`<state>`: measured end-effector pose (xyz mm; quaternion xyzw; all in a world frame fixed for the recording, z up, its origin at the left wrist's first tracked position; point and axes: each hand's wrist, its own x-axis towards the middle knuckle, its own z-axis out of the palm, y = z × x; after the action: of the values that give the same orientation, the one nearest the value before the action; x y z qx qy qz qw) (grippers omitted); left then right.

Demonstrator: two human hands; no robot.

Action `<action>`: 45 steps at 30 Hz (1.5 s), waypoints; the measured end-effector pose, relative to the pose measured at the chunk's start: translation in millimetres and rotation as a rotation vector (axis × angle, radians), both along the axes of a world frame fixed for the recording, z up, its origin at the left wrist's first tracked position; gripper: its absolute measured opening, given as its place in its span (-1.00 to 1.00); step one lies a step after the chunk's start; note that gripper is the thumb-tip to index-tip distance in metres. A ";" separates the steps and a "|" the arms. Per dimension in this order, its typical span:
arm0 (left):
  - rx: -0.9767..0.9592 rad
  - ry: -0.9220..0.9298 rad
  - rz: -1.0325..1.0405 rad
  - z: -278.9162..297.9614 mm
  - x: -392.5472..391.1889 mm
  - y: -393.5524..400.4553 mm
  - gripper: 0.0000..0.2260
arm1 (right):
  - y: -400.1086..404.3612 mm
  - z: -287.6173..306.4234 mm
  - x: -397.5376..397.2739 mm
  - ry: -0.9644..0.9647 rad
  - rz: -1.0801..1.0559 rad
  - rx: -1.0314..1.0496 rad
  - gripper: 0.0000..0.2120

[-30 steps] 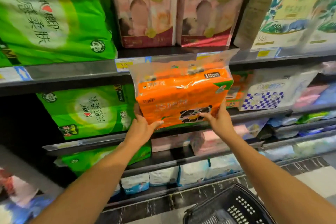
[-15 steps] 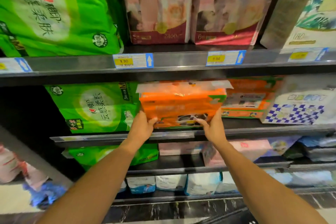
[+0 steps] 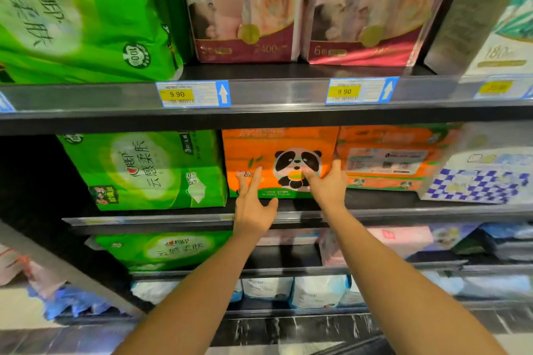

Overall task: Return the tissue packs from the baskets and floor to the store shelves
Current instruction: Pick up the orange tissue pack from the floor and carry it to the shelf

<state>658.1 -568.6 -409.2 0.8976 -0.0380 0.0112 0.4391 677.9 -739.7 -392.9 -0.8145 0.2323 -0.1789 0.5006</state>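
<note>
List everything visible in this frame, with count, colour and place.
Panda tissue pack: one, orange, middle shelf, upright.
Second orange pack: one, to its right.
Checkered pack: one, blue-white, far right.
Green packs: three visible, left side, one per shelf.
Pink packs: two, top shelf.
Price tags: two legible, yellow-white, top shelf edge.
White packs: several, lowest shelf.
Left hand: fingers straight, touching the panda pack.
Right hand: pressing the panda pack's front.

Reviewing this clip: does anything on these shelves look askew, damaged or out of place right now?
Little stands out. The orange panda tissue pack stands upright on the middle shelf, between the green tissue pack and another orange pack. Both hands, left and right, touch its front with straight fingers. Motion blur hides fine damage.
</note>
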 end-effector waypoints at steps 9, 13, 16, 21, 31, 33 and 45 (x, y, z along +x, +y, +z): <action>0.153 0.170 -0.112 11.2 24.8 20.2 -0.18 | -3.9 -7.3 1.6 0.058 0.095 0.035 -0.40; 0.229 0.151 -0.133 25.9 15.3 36.3 -0.23 | -8.9 2.6 -8.0 0.131 0.108 -0.068 -0.45; 0.590 0.037 -0.161 48.9 0.9 52.3 -0.32 | -5.6 16.3 -23.1 0.240 0.071 -0.268 -0.34; 0.943 -0.129 -0.169 77.9 -20.8 102.2 -0.43 | 16.5 48.3 -54.5 0.289 0.198 -0.707 -0.33; 1.049 -0.223 -0.044 129.3 -59.1 282.7 -0.41 | 92.7 108.9 -70.8 0.292 0.409 -1.104 -0.24; 1.043 -0.230 -0.028 136.3 -67.2 314.9 -0.42 | 110.7 116.0 -67.3 0.350 0.427 -1.086 -0.21; 0.946 -0.102 0.094 134.9 -109.9 423.5 -0.43 | 158.1 132.8 -41.2 0.527 0.334 -0.985 -0.38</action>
<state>548.2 -145.1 -274.3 0.9980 -0.0197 0.0568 -0.0210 636.8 -581.6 -260.1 -0.9939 0.1070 0.0242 0.0097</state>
